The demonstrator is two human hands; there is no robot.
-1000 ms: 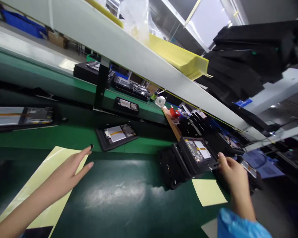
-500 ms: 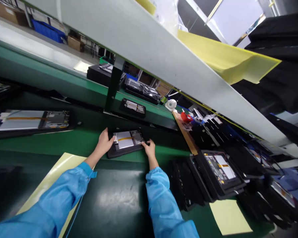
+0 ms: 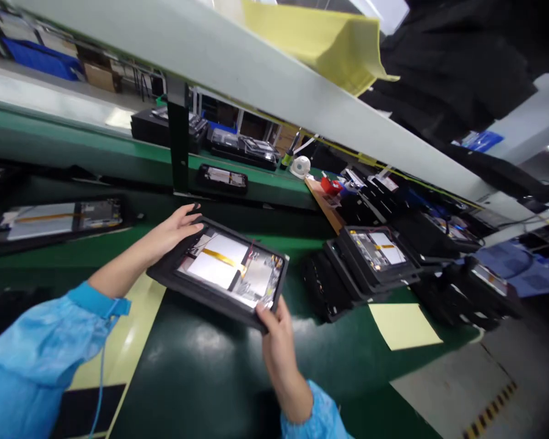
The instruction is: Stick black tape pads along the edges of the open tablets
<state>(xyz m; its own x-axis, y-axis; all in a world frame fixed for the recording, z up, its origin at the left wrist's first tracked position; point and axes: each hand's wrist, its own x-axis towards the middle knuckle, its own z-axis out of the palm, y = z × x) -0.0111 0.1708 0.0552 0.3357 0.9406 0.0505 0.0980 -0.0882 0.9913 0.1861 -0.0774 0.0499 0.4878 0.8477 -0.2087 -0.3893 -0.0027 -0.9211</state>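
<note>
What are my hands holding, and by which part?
A black tray bearing an opened device: left hand at its left end, right hand at its near right corner.

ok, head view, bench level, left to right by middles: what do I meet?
Open device on the left → left hand → held open device in its black tray → right hand → stack of black trays → dark pile at far right.

The black tray (image 3: 170, 269) looks matt, the tabletop (image 3: 205, 378) glossy.
</note>
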